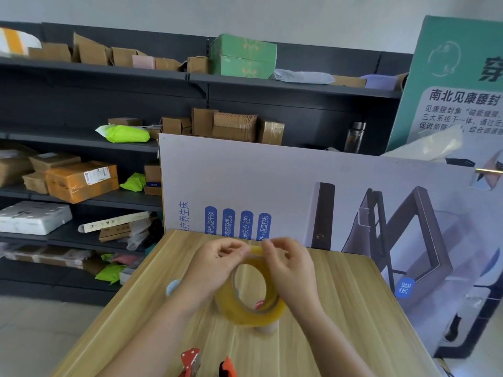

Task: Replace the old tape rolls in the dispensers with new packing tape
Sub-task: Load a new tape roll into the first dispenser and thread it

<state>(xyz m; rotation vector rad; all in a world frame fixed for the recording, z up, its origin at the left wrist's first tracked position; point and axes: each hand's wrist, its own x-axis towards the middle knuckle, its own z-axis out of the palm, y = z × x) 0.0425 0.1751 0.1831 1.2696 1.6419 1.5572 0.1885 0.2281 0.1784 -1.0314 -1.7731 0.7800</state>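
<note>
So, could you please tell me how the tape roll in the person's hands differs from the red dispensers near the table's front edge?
The tape roll is translucent yellow and ring-shaped; the dispensers are red-orange and angular. The tape roll is held above the table by the left hand and right hand, while the dispensers lie untouched. The roll is fully visible; the dispensers are cut off by the frame edge. Both are over the same wooden table.

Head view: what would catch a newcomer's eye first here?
The yellowish tape roll held upright over the wooden table, with the left hand and right hand pinching its top edge. Behind it stands a big printed board; red dispenser parts show at the bottom edge.
</note>
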